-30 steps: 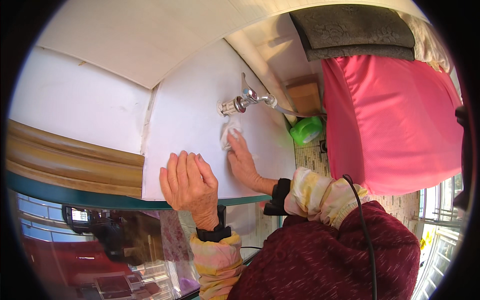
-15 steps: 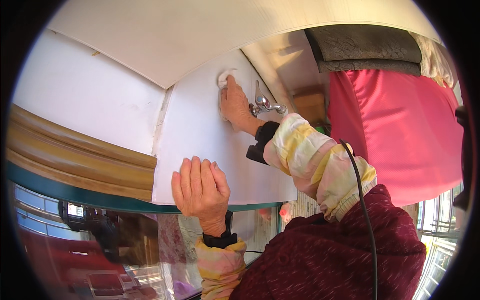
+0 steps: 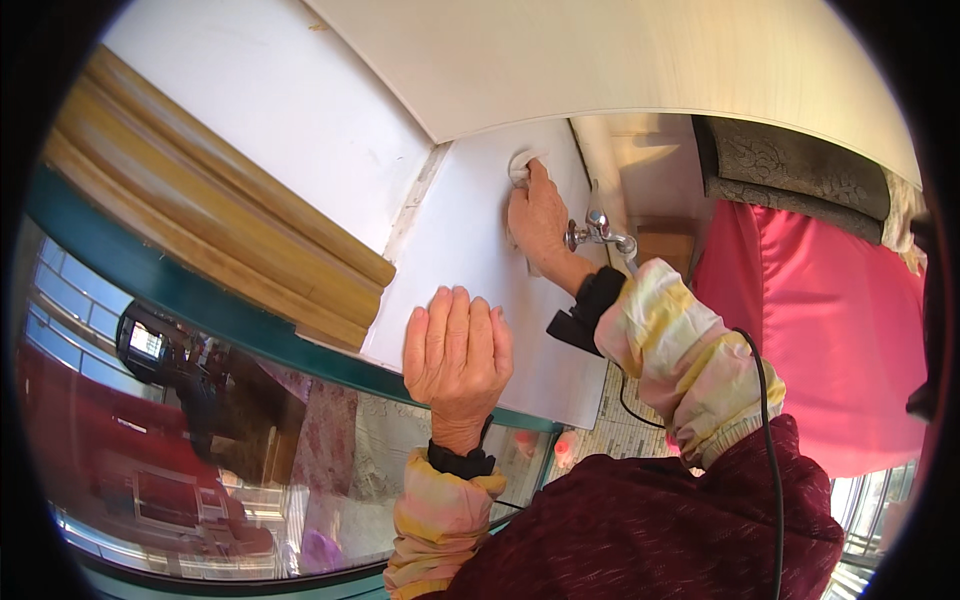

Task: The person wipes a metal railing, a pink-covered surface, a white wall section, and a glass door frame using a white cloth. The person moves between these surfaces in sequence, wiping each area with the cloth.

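Observation:
My right hand (image 3: 540, 222) presses a white cloth (image 3: 520, 167) against a smooth white wall panel (image 3: 465, 215). Part of the cloth sticks out past the fingertips, and the rest is mostly under the palm. Just right of that wrist, a chrome tap (image 3: 598, 228) juts from the panel. My left hand (image 3: 458, 355) rests lower down with its fingers stretched out flat on the panel's lower part, near the green window frame (image 3: 250, 330). Nothing shows in it. Black bands circle both wrists, below patterned yellow and pink sleeves.
A wood-coloured moulding (image 3: 230, 210) runs along the left, above reflective window glass (image 3: 330, 480). Overhead hangs a pale cabinet panel (image 3: 640, 60). Pink fabric (image 3: 820, 330) and a dark patterned cushion (image 3: 800, 170) lie at the right. A black cable (image 3: 770, 430) crosses my right sleeve.
The view has shifted and tilted, so the wall, tap and moulding sit differently in the picture. My right hand still holds the cloth to the panel near the tap; my left hand stays flat.

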`<state>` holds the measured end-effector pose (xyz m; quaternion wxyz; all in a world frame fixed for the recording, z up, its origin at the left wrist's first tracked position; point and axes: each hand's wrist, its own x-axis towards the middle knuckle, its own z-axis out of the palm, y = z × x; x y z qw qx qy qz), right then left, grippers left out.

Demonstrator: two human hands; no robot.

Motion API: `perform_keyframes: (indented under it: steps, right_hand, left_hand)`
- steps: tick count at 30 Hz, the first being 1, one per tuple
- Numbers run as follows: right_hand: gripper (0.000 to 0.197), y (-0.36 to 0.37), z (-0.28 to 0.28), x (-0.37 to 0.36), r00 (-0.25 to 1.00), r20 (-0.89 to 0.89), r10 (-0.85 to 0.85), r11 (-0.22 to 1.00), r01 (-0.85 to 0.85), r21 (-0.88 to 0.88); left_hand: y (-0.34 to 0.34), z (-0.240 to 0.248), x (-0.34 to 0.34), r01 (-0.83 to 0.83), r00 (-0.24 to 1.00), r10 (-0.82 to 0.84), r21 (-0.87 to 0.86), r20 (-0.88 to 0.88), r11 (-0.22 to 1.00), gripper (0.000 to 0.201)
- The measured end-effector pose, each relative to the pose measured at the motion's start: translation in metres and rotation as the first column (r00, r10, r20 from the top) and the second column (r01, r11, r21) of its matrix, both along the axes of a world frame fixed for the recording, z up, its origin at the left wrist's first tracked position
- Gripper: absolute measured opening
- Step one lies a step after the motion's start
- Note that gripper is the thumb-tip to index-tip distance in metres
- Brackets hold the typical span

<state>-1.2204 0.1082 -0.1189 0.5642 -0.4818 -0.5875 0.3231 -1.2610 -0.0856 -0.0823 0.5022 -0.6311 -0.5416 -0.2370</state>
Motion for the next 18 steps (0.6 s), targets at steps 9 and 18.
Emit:
perform_keyframes:
  steps: [9,18]
  right_hand:
    - [0.057,-0.114,-0.006,0.032,0.910,0.027,0.415,0.683,-0.331,0.651]
    - [0.045,0.033,0.006,0.012,0.984,0.107,0.146,0.975,-0.124,-0.186]
  left_hand:
    - [-0.008,-0.002,-0.007,0.199,0.980,-0.201,0.090,0.013,0.976,0.028]
    - [-0.009,0.000,-0.004,0.179,0.983,-0.180,0.028,0.023,0.983,0.028]
